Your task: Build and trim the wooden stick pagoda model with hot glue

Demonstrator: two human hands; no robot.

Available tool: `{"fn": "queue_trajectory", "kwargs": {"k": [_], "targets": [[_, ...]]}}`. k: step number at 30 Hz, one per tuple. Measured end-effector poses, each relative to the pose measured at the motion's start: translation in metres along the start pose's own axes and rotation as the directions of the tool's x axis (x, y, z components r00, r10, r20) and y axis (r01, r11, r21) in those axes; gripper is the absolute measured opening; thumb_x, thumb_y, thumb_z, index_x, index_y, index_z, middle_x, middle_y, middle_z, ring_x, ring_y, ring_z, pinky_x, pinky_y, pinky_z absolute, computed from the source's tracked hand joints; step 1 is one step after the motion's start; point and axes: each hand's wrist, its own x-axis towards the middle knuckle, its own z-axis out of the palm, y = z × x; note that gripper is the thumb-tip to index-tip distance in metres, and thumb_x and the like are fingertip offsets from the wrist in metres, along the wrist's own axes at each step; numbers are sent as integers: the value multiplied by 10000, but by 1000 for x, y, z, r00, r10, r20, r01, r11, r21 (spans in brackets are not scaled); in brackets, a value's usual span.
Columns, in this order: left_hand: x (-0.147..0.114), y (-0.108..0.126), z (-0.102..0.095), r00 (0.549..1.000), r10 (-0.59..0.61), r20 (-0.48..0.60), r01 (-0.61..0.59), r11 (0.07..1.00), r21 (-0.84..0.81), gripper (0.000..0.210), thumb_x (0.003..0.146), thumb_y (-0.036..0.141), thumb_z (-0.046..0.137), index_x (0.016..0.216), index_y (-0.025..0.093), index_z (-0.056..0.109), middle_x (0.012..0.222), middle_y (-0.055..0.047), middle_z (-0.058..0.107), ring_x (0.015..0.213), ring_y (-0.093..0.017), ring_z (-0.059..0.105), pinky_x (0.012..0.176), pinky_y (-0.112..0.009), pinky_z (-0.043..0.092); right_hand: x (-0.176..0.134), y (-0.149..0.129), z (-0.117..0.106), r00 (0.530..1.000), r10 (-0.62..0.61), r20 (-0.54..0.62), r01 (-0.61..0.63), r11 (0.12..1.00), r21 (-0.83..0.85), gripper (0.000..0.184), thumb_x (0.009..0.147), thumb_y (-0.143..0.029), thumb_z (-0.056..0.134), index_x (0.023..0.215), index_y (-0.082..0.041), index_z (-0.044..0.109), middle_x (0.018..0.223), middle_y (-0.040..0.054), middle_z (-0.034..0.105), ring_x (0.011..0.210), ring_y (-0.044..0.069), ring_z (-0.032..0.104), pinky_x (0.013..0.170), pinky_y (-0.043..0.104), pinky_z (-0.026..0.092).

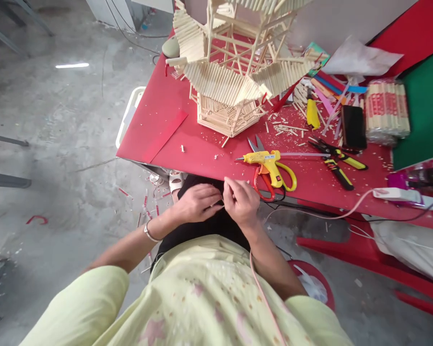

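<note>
My left hand and my right hand meet just off the front edge of the red table, above my lap. Fingers of both hands are closed in a pinch and nearly touch; whatever is between them is too small to make out. Close to my right hand lies a yellow glue gun with a clear glue stick in its back, on top of scissors with red and yellow handles. Behind them stands a tiered model building made of wooden sticks.
Right of the glue gun lie pliers, a phone, a yellow cutter and bundled sticks in plastic. Stick offcuts litter the red table. A power strip rests at the right edge, its pink cord hanging down.
</note>
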Motion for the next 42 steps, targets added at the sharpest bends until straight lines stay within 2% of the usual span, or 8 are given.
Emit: {"fn": "queue_trajectory", "kwargs": {"k": [9,14,22,26,29,31,37,42], "targets": [[-22,10,45,969,-52,242,17,990,143,236,1031,253,583,1081,201,808,1401,-76,722,1454,-297,559,1288,-535,388,-79,30,23,939,271,211,-267,963,-49,452,967,-90,457,1333,-189,703,1245,117,735,1177,242,670,1065,395,551],[-13,28,46,952,-99,290,39,978,204,227,989,213,588,1024,175,809,1296,-95,756,1423,-332,574,1283,-621,353,-76,26,4,782,291,551,-175,951,-254,399,871,-209,625,1255,-176,724,1213,121,730,1196,290,610,1067,391,512],[-23,39,54,973,-118,197,94,988,124,202,861,121,621,952,178,792,1186,-106,768,1308,-309,663,1293,-642,321,-74,-4,0,541,554,633,-294,830,-474,246,931,-316,599,1035,-188,781,1011,140,793,945,286,769,801,352,534],[-14,46,28,968,-197,-158,182,978,-100,266,935,83,557,1038,197,773,1116,-79,790,1022,-187,761,1034,-422,599,-57,-14,-30,637,536,554,-440,843,-309,162,906,-246,625,947,-236,782,902,51,804,852,217,762,759,296,523],[7,41,-7,815,-404,-416,337,914,-227,230,986,128,581,1078,217,772,1093,-74,779,977,-162,749,863,-308,617,-18,-30,-53,827,429,364,-524,822,223,161,956,-346,646,972,-233,760,854,7,774,722,143,713,709,249,539],[23,29,-29,718,-420,-555,393,903,-175,171,990,187,623,1043,222,782,1040,-57,773,956,-168,734,876,-325,607,20,-41,-54,882,417,220,-471,774,424,207,955,-412,678,966,-223,763,844,11,771,732,144,708,720,251,557],[53,-7,-51,625,-504,-596,391,863,-319,183,986,281,668,1124,213,768,1144,-70,721,932,-151,725,811,-285,624,115,-51,-14,871,483,88,-408,613,677,289,874,-473,770,967,-199,770,836,19,775,744,152,711,735,276,598],[58,-27,-54,605,-584,-540,477,810,-342,196,974,280,669,1143,207,735,1139,-81,713,929,-159,737,726,-248,617,126,-41,11,854,505,122,-455,613,646,356,883,-515,754,1041,-195,764,880,38,790,726,169,735,708,295,624]]}}
